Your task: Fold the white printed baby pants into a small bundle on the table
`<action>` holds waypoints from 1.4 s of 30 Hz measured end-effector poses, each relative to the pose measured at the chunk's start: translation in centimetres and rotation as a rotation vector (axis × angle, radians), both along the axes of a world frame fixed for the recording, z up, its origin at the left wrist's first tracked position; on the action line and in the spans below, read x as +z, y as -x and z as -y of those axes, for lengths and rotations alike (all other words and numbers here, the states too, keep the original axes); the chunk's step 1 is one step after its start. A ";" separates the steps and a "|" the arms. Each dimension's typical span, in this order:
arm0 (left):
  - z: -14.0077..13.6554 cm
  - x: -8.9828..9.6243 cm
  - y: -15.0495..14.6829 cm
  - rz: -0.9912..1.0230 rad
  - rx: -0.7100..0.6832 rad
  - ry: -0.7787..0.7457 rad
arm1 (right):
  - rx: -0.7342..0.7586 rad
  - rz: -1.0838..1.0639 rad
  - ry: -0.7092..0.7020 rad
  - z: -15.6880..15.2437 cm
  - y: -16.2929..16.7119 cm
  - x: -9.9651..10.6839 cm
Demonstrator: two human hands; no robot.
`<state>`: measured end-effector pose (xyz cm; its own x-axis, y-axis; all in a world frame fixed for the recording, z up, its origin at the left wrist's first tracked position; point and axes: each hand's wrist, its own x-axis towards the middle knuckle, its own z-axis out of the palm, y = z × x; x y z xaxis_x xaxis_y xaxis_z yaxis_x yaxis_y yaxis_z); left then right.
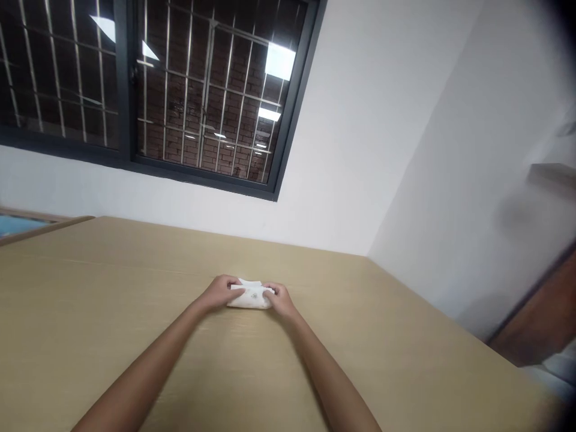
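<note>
While a white bundle (250,298) is pinched, lower centre, by closed left hand (219,293) and right hand (280,299), holding seems underway, steadiness needed next.

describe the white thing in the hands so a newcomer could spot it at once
Below the large barred window stretches a broad tan table. Just below the picture's centre, the left hand and right hand grip a small white item between them. Its whiteness and a faint grey mark on its near face set it apart from hands and table.
</note>
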<state>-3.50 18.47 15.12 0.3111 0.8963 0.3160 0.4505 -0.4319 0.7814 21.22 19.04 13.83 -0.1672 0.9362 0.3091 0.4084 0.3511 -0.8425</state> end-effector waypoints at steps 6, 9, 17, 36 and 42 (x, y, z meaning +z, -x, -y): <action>-5.8 -1.3 -0.8 0.007 0.145 0.047 | -0.127 0.033 0.071 -6.6 0.7 -0.2; -7.6 -2.5 -1.1 -0.050 0.243 0.040 | -0.229 0.095 0.057 -8.3 0.9 -1.2; -8.7 -3.7 -1.5 -0.212 0.384 -0.035 | -0.345 0.344 -0.020 -7.4 1.2 -0.7; -6.6 -6.3 -6.3 -0.451 0.222 -0.189 | 0.052 0.831 -0.189 -5.6 5.0 -3.2; -6.3 -6.8 -5.4 -0.529 0.207 -0.176 | 0.066 0.797 -0.130 -5.2 4.3 -2.7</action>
<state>1.89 24.74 8.37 0.2915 0.9033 0.3148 0.8478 -0.3964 0.3523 16.94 24.28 11.17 -0.4372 0.8813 0.1795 0.8437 0.4710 -0.2577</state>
